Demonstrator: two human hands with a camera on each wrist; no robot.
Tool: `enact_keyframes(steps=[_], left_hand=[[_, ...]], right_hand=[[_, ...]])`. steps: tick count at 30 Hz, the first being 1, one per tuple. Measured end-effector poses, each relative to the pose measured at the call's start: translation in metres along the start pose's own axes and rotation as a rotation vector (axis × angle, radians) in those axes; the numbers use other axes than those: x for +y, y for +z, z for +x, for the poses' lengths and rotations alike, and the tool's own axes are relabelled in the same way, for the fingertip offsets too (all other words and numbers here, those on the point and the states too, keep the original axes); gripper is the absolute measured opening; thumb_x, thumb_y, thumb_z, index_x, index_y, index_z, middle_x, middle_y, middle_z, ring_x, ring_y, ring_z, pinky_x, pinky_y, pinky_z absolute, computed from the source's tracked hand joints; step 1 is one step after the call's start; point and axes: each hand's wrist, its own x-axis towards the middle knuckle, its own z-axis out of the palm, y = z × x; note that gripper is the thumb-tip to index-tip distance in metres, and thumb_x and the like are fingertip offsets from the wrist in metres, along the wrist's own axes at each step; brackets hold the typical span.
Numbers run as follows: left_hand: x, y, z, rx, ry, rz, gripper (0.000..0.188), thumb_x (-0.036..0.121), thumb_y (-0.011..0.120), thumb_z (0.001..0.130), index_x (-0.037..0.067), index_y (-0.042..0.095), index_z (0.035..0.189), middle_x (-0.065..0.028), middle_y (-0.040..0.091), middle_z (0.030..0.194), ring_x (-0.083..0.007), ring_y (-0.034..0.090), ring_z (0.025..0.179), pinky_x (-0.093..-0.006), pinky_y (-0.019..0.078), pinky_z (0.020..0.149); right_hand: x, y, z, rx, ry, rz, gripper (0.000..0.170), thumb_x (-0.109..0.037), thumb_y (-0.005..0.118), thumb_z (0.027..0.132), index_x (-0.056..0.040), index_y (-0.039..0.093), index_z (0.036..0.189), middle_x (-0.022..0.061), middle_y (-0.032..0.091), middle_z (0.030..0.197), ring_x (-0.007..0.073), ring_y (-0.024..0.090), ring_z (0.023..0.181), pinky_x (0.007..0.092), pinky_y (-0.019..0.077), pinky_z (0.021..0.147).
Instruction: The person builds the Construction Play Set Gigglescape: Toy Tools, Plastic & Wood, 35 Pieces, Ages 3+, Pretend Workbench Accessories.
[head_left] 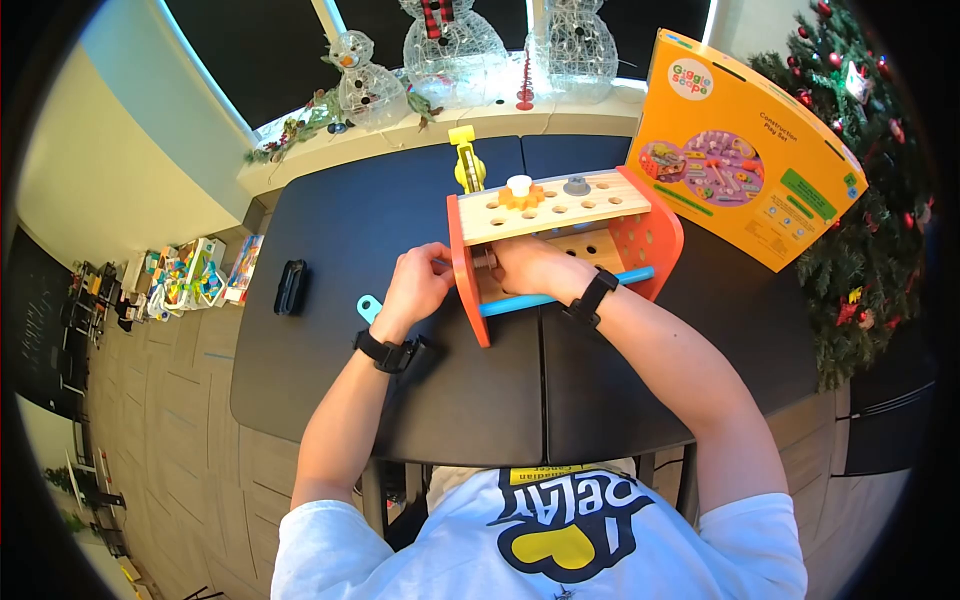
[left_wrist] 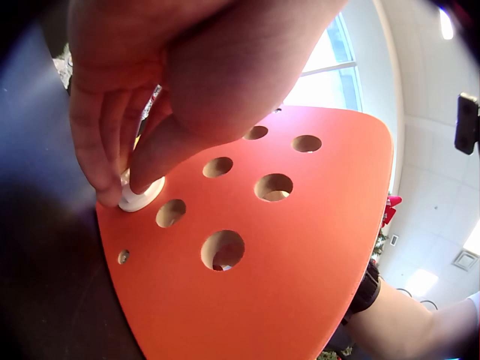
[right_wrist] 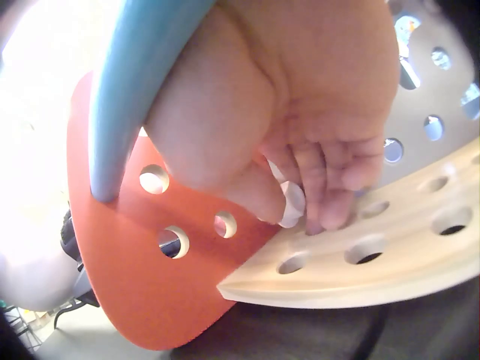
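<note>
A toy workbench stands on the table, with orange-red side panels [head_left: 466,270], a holed wooden top [head_left: 560,212] and a blue bar [head_left: 570,292]. My left hand [head_left: 418,285] is at the outer face of the left panel, where thumb and fingers pinch a white round piece [left_wrist: 142,196] against it, beside a row of holes. Reaching inside the bench under the top, my right hand [head_left: 540,268] pinches a small white piece [right_wrist: 292,205] near that panel's inner face. Fingers hide much of both pieces. An orange gear [head_left: 521,197] with a white bolt head and a grey bolt [head_left: 577,186] sit on top.
A light-blue flat tool [head_left: 369,308] and a black case [head_left: 291,288] lie left on the black table [head_left: 450,410]. A yellow toy piece [head_left: 467,165] is behind the bench. An orange box [head_left: 745,150] stands back right, near a decorated tree [head_left: 880,200].
</note>
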Motion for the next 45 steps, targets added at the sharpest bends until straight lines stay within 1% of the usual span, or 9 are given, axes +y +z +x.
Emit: enact_keyframes(steps=[4,13,22,25,31,34,40,43,45], left_hand=[[0.001,0.001,-0.001,0.002,0.006,-0.028,0.019,0.009,0.076,0.091,-0.004,0.074,0.104,-0.0187,0.078,0.088,-0.0275,0.077,0.079,-0.0379,0.0589,0.073],[0.001,0.001,-0.001,0.010,0.001,-0.017,0.019,0.008,0.075,0.091,-0.004,0.074,0.105,-0.0189,0.078,0.089,-0.0279,0.077,0.080,-0.0383,0.0589,0.073],[0.000,0.001,-0.001,0.008,0.007,-0.027,0.018,0.009,0.074,0.091,-0.004,0.073,0.105,-0.0193,0.078,0.087,-0.0286,0.077,0.079,-0.0384,0.0585,0.073],[-0.002,0.002,0.000,0.011,0.013,-0.015,0.018,0.009,0.074,0.092,-0.004,0.073,0.105,-0.0196,0.078,0.087,-0.0290,0.076,0.078,-0.0386,0.0584,0.073],[-0.001,0.002,-0.001,0.011,0.006,-0.027,0.018,0.009,0.074,0.092,-0.004,0.073,0.105,-0.0193,0.078,0.087,-0.0287,0.076,0.079,-0.0388,0.0583,0.074],[0.000,0.002,-0.001,0.007,0.002,-0.031,0.018,0.009,0.074,0.091,-0.003,0.073,0.105,-0.0191,0.078,0.088,-0.0284,0.077,0.079,-0.0388,0.0584,0.074],[0.001,0.001,-0.002,0.018,0.010,-0.030,0.018,0.007,0.075,0.090,-0.003,0.073,0.105,-0.0184,0.078,0.088,-0.0274,0.076,0.079,-0.0385,0.0585,0.074],[-0.001,0.002,-0.001,0.014,0.002,-0.022,0.019,0.007,0.075,0.090,-0.003,0.073,0.106,-0.0177,0.078,0.088,-0.0263,0.076,0.079,-0.0378,0.0582,0.073],[-0.001,0.002,-0.001,0.009,-0.007,-0.028,0.019,0.007,0.074,0.090,-0.003,0.073,0.106,-0.0173,0.078,0.087,-0.0254,0.075,0.078,-0.0373,0.0579,0.073]], right_hand=[[0.013,0.012,0.007,0.098,-0.015,0.115,0.023,0.000,0.067,0.086,0.0042,0.064,0.109,0.0240,0.071,0.104,0.0408,0.068,0.100,0.0441,0.0554,0.086],[0.021,0.015,0.013,-0.023,-0.029,-0.065,0.039,-0.006,0.073,0.085,0.0034,0.065,0.123,0.0282,0.070,0.119,0.0443,0.066,0.114,0.0448,0.0561,0.095],[0.022,0.019,0.011,0.157,-0.123,0.118,0.030,-0.001,0.067,0.090,0.0044,0.062,0.119,0.0264,0.070,0.111,0.0451,0.066,0.107,0.0482,0.0554,0.089],[0.015,0.012,0.009,0.075,-0.026,0.037,0.028,-0.001,0.065,0.090,0.0047,0.063,0.117,0.0267,0.070,0.110,0.0454,0.066,0.105,0.0484,0.0553,0.088],[0.020,0.018,0.015,0.039,-0.030,-0.064,0.027,-0.001,0.064,0.090,0.0041,0.063,0.117,0.0271,0.070,0.111,0.0455,0.066,0.105,0.0486,0.0553,0.087],[0.017,0.016,0.011,0.077,-0.008,0.048,0.027,-0.002,0.065,0.090,0.0031,0.064,0.116,0.0267,0.070,0.112,0.0442,0.067,0.107,0.0483,0.0552,0.089],[0.013,0.008,0.007,0.054,-0.008,0.131,0.036,-0.007,0.072,0.088,0.0022,0.064,0.121,0.0255,0.070,0.118,0.0420,0.067,0.114,0.0455,0.0550,0.096],[0.017,0.011,0.008,0.010,-0.106,-0.045,0.041,-0.009,0.073,0.086,0.0021,0.064,0.124,0.0259,0.070,0.119,0.0421,0.066,0.116,0.0452,0.0550,0.097],[0.022,0.016,0.014,-0.016,-0.079,-0.071,0.042,-0.010,0.074,0.086,0.0021,0.064,0.125,0.0262,0.070,0.119,0.0426,0.066,0.116,0.0456,0.0549,0.097]])
